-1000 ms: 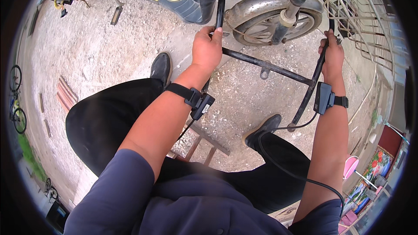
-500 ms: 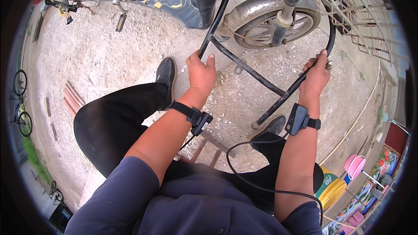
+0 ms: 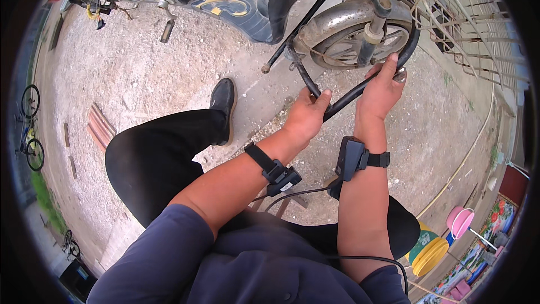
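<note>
A black bent tubular metal frame (image 3: 346, 99) lies around the lower part of a rusty front wheel (image 3: 329, 25) and its fork (image 3: 373, 36). My left hand (image 3: 306, 115) grips the frame at a junction below the wheel, fingers wrapped round the tube. My right hand (image 3: 381, 90) holds the same frame farther right and a little higher, thumb up along the tube; some of its fingers are hidden behind it. A strapped black device with a cable sits on each of my wrists. Above, the dark scooter body (image 3: 230, 8) adjoins the wheel.
A wire cage (image 3: 461, 39) stands right of the wheel. Pink roofing-like strips (image 3: 100, 126) lie left on gravelly ground (image 3: 140, 62), near my boot (image 3: 222, 101). Bicycles (image 3: 32, 124) are at the far left rim. Yellow buckets (image 3: 430, 256) and a pink bucket (image 3: 459, 219) stand lower right.
The frame has turned and shifted, its crossbar now nearer the wheel. My left hand has moved down and right, my right hand down and left, so they are closer together.
</note>
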Available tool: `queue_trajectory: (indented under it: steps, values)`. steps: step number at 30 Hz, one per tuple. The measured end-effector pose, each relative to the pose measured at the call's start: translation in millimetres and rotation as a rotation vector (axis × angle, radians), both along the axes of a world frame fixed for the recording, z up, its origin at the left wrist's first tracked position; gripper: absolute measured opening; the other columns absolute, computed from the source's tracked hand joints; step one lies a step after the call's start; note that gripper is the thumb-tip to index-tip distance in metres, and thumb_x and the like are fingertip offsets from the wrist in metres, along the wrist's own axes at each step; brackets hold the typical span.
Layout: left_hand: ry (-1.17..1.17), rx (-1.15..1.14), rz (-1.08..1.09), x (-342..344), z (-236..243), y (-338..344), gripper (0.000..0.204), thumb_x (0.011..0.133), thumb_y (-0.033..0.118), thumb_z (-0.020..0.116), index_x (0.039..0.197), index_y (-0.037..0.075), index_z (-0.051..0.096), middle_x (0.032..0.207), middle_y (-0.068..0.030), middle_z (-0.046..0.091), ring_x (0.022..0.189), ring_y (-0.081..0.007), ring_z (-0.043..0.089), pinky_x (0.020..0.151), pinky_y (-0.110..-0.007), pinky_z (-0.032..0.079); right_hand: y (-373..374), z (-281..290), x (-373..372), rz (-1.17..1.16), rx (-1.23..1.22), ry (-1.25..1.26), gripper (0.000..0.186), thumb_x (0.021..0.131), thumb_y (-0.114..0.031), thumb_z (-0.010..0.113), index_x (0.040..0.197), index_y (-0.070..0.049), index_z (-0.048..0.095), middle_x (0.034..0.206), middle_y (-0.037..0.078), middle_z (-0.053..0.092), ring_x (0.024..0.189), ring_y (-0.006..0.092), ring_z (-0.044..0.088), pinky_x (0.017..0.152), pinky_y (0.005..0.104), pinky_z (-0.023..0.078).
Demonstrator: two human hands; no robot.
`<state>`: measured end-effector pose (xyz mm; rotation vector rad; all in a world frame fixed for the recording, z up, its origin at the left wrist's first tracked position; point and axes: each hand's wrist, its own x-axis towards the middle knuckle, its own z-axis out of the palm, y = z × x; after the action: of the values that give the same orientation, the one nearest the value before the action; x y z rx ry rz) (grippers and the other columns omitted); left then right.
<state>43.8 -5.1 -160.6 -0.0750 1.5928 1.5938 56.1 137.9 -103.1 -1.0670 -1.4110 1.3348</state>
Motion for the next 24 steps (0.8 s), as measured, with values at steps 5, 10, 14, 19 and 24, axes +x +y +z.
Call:
queue_trajectory:
  steps: [5,10,14,19,24]
  values:
    - [0.05,-0.124,0.073,-14,-6,-11,0.035,0.099,0.031,0.063,0.108,-0.002,0.058,0.086,-0.0046,0.06,0.077,-0.013,0.054,0.07,-0.029,0.045,-18,-6,1,0.131,0.054,-0.065,0.03,0.101,-0.035,0.062,0.093,-0.006,0.058,0.072,-0.001,0.057,0.061,0.0067,0.05,0.054,0.0231,0.037]
    - [0.095,-0.093,0.192,-31,-13,-14,0.025,0.093,0.021,0.063,0.099,-0.004,0.06,0.076,-0.0051,0.059,0.064,-0.0136,0.054,0.059,-0.03,0.044,-16,12,5,0.362,-0.066,-0.096,0.026,0.099,-0.032,0.066,0.095,-0.006,0.061,0.073,-0.002,0.058,0.051,0.0037,0.044,0.046,0.0209,0.034]
    - [0.121,-0.043,0.18,-49,-10,-7,0.025,0.093,0.02,0.064,0.098,-0.004,0.061,0.075,-0.0049,0.06,0.06,-0.0133,0.055,0.055,-0.029,0.045,-10,18,4,0.396,-0.053,-0.08,0.024,0.098,-0.03,0.067,0.095,-0.007,0.061,0.076,-0.001,0.062,0.049,0.0033,0.043,0.045,0.0208,0.033]
    - [0.155,-0.025,0.134,-74,-14,-3,0.024,0.093,0.021,0.066,0.098,-0.003,0.062,0.076,-0.0043,0.06,0.06,-0.0121,0.055,0.054,-0.028,0.046,-8,25,-2,0.464,-0.049,0.07,0.022,0.098,-0.023,0.067,0.11,-0.006,0.059,0.085,0.004,0.069,0.049,0.0026,0.042,0.044,0.0196,0.033]
    - [0.16,0.015,0.106,-93,-30,1,0.022,0.093,0.02,0.065,0.098,-0.001,0.062,0.075,-0.003,0.06,0.06,-0.0115,0.054,0.054,-0.027,0.046,-10,23,-17,0.491,-0.115,0.229,0.037,0.097,-0.017,0.067,0.13,-0.007,0.051,0.09,0.007,0.071,0.05,0.0018,0.042,0.043,0.0184,0.032]
